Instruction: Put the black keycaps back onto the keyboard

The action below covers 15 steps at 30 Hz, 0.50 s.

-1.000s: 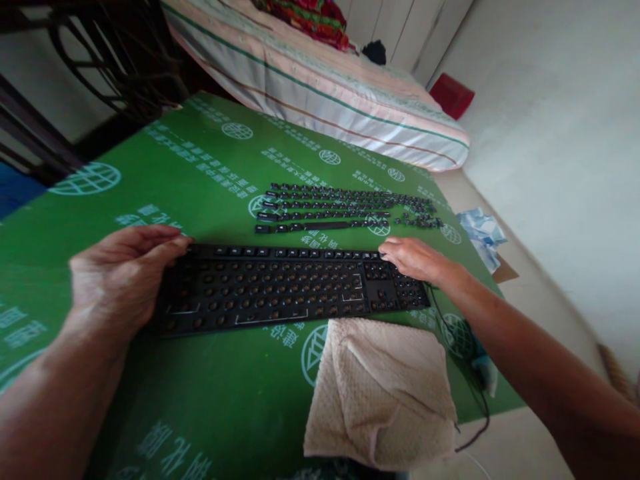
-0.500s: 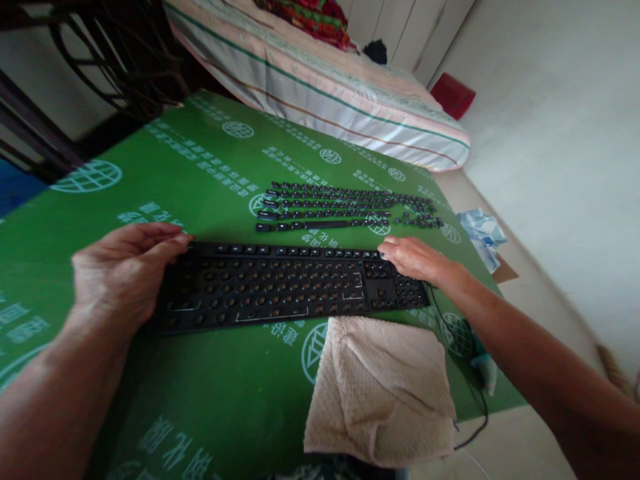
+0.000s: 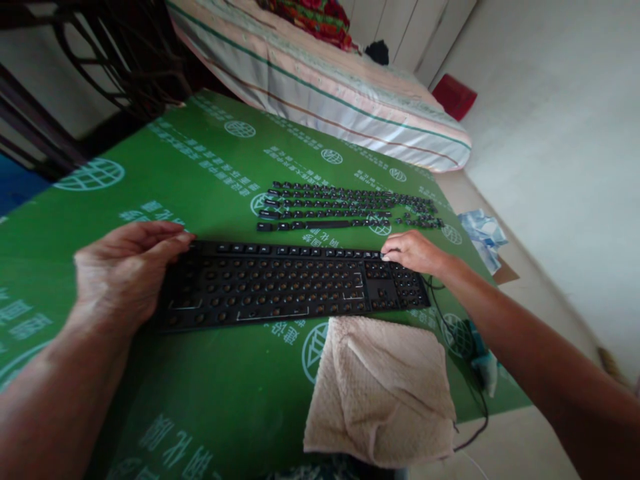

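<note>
A black keyboard [image 3: 280, 283] lies across the green table, its main key area stripped of keycaps, while its top row of function keys [image 3: 299, 251] still carries caps. My left hand [image 3: 123, 267] pinches the keyboard's upper left corner between thumb and fingers. At the right end of the function row, the fingertips of my right hand [image 3: 413, 255] are pressed together at a key; they hide whatever is between them. Beyond the keyboard, loose black keycaps [image 3: 325, 225] are laid out in several rows, in keyboard order.
A beige cloth [image 3: 380, 393] lies in front of the keyboard on the green table [image 3: 210, 400]. A black cable [image 3: 440, 313] runs down the right side, past a teal and white item [image 3: 484, 363]. Behind the table stands a bed [image 3: 320, 87]; a white wall rises at right.
My right hand has lifted and shifted very slightly at the right end of the function row. The left hand, keyboard and loose keycaps stay in place.
</note>
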Each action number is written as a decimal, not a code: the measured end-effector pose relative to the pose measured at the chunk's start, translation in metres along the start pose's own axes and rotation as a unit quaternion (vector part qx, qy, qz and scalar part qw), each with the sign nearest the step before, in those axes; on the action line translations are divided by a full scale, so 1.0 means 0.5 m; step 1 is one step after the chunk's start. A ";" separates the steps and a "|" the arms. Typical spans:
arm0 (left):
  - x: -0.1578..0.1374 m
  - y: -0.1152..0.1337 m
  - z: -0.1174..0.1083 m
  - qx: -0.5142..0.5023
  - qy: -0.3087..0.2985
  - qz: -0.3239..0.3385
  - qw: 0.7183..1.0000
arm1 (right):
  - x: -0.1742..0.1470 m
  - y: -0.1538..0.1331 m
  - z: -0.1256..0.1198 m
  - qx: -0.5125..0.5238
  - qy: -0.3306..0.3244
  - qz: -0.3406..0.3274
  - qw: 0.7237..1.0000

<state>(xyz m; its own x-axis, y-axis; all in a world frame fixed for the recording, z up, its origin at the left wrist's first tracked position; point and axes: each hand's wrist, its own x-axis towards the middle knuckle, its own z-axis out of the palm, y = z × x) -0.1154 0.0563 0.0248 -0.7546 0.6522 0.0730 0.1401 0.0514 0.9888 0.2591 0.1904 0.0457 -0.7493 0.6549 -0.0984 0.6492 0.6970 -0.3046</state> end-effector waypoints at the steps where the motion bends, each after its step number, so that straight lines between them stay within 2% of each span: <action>1: -0.001 0.001 0.000 0.001 0.001 -0.001 1.000 | 0.000 0.002 0.000 0.011 0.002 0.003 1.000; 8: -0.012 0.014 0.001 0.031 0.008 0.005 0.999 | 0.002 0.008 0.000 0.065 0.010 0.004 0.998; 15: -0.002 0.004 0.002 0.025 0.012 0.007 1.000 | 0.005 0.019 -0.001 0.125 0.000 0.013 0.992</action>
<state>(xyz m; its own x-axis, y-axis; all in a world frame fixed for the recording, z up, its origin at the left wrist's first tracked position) -0.1138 0.0563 0.0266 -0.7678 0.6342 0.0906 0.1824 0.0807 0.9799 0.2634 0.1988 0.0430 -0.7330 0.6713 -0.1097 0.6153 0.5856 -0.5278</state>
